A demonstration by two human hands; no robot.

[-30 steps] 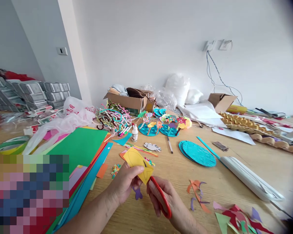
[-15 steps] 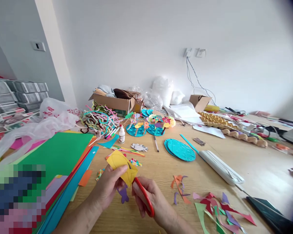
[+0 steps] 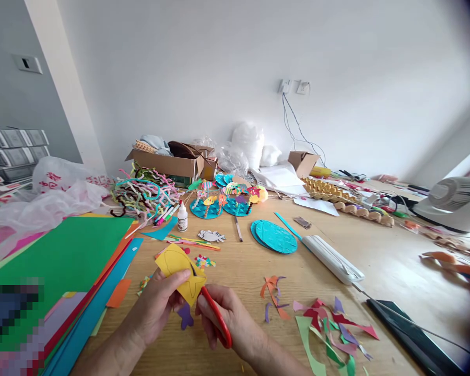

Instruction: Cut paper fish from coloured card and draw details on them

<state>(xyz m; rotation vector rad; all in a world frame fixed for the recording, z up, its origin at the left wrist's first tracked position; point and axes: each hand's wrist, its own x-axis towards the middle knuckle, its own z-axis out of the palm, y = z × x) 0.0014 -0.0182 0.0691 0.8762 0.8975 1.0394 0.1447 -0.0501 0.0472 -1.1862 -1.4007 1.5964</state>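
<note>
My left hand [image 3: 162, 295] pinches a piece of yellow paper [image 3: 180, 266] between thumb and fingers. A fish-like outline is drawn on the paper in dark line. Red-handled scissors [image 3: 220, 321] sit in my right hand [image 3: 227, 313], fingers wrapped round the handles. Their blades reach the lower right edge of the yellow paper; part of a blade shows through a slit there. Below the paper lies a purple paper cutout [image 3: 185, 316], partly hidden by my left hand. A white paper fish [image 3: 211, 236] lies farther off on the table.
Coloured sheets [image 3: 62, 256] are stacked at left. Paper scraps [image 3: 332, 329] and a dark tablet-like object [image 3: 411, 334] lie at right, near a white power strip [image 3: 334, 261]. Blue ovals [image 3: 276, 236], a glue bottle [image 3: 182, 217] and pipe cleaners [image 3: 147, 193] are beyond my hands.
The view has turned right, so everything shifts left and a white fan comes into sight at right. My hands keep the same hold on the yellow paper and scissors.
</note>
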